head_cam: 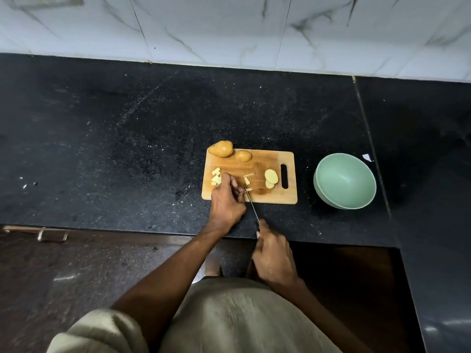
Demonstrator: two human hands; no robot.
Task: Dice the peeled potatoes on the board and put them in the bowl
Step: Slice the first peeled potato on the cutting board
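Note:
A wooden cutting board (267, 159) lies on the black counter. Two whole potatoes (221, 148) (243, 156) sit at its far left edge. Round potato slices (271, 177) lie near the handle slot, and diced pieces (216, 177) are heaped at the left. A few strips (247, 180) lie mid-board. My left hand (226, 202) rests on the board's near left part, fingers curled over a piece beside the blade. My right hand (274, 258) grips the knife (251, 203) handle; the blade reaches onto the board. The green bowl (344, 183) stands empty to the right.
The black granite counter (127, 149) ends at a marble-tiled wall behind. A seam runs just right of the bowl, with a small white scrap (367, 157) beside it. The counter's front edge is near my arms, with a drawer handle (52, 235) below left.

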